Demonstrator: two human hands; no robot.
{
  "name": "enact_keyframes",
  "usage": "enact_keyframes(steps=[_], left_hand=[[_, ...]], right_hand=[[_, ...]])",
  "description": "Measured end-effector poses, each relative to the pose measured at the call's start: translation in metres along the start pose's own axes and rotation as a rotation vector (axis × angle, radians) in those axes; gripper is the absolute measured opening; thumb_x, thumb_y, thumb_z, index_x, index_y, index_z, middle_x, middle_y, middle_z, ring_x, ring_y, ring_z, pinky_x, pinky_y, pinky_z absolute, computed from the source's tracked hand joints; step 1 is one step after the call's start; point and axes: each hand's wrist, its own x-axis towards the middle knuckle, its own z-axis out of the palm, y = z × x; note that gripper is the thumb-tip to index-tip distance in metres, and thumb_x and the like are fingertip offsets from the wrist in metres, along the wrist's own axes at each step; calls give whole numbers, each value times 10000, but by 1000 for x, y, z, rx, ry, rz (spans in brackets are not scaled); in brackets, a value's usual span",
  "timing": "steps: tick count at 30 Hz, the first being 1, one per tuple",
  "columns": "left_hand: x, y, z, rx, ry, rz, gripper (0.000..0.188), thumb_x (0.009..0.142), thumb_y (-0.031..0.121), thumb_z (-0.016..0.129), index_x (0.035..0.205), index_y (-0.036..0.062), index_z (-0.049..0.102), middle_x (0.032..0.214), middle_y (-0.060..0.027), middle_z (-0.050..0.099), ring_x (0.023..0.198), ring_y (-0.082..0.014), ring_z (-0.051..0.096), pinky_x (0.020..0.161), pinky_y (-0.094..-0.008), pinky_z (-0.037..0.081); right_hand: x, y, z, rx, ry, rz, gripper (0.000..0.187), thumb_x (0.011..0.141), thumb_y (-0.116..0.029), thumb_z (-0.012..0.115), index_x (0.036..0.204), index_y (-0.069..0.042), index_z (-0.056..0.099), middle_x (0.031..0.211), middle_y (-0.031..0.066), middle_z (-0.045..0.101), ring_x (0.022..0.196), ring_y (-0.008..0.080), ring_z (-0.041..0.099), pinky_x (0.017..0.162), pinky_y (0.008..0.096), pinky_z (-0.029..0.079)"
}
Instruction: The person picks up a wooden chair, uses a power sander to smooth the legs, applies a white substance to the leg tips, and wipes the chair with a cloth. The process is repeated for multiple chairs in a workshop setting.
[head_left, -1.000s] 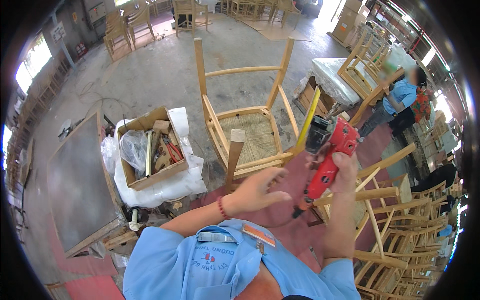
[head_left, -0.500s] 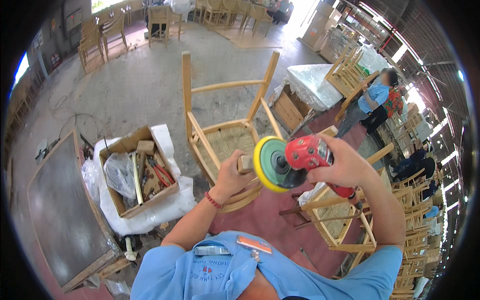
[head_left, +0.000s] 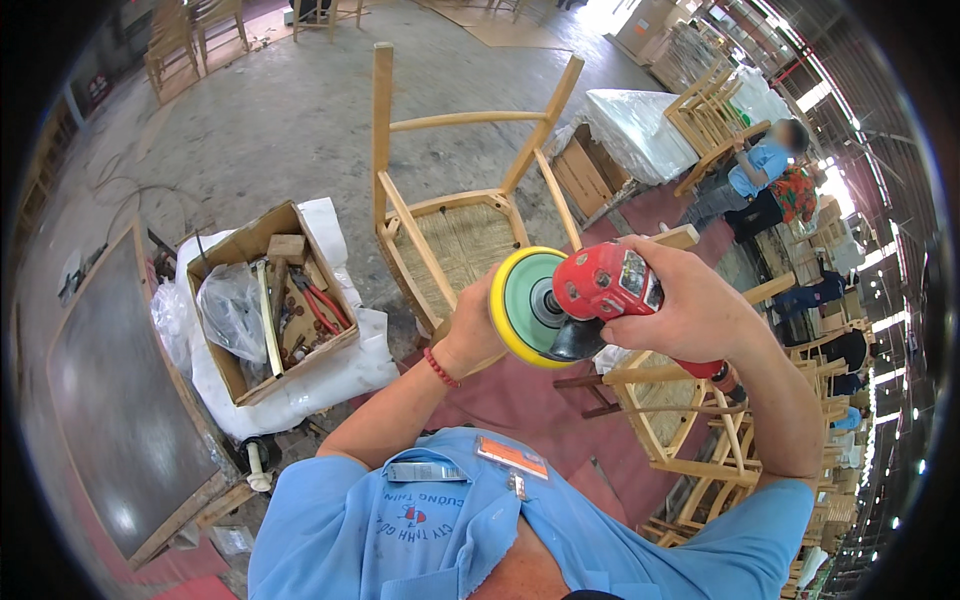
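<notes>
My right hand (head_left: 690, 308) is wrapped round the red body of a hose-fed disc sander (head_left: 605, 280). Its round pad (head_left: 530, 303), green with a yellow rim, hangs over the near end of a wooden chair (head_left: 452, 245). That chair is tipped over, with the underside of its woven seat showing and two legs pointing away from me. My left hand (head_left: 472, 325), a red bead bracelet at its wrist, closes on a near chair leg; the pad hides its fingertips. Whether the pad touches the wood I cannot tell.
On white foam to the left, a cardboard box (head_left: 345, 338) holds red-handled pliers (head_left: 322, 303), wood blocks and a plastic bag. Beside it lies a dark framed panel (head_left: 130, 400). Another chair (head_left: 690, 465) stands close on the right. Co-workers (head_left: 765, 165) are farther right, near a wrapped table (head_left: 640, 130).
The sander has shifted slightly left, and its pad now covers the leg end that showed at my left fingers. The view has tilted down a little. Both hands keep their hold.
</notes>
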Motion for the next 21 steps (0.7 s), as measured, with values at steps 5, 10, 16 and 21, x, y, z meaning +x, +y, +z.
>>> enact_keyframes(steps=[5,10,16,21], left_hand=[[-3,5,0,171,0,-220,439,729,172,816,1059,21,569,914,-139,669,838,-227,675,730,-327,532],[-2,8,0,207,6,-236,403,729,181,818,983,23,547,833,-124,657,746,-209,670,655,-329,527],[0,11,-3,58,-4,-88,388,735,157,806,996,17,556,849,-166,669,808,-269,686,710,-357,533],[-1,15,-2,199,7,-265,375,747,183,807,983,23,563,828,-146,670,755,-254,687,652,-342,536]], right_hand=[[8,1,-17,-209,149,132,571,671,-220,710,1173,15,570,932,176,678,821,236,671,769,338,516],[2,7,-23,-49,194,285,521,681,-176,700,1154,6,583,911,134,678,800,187,663,739,311,516],[-13,7,1,8,79,108,556,662,-150,765,1162,1,574,970,93,658,883,163,615,854,306,474],[-3,16,-12,-153,238,178,569,674,-254,708,1168,-5,577,935,168,674,860,268,663,803,349,509]])
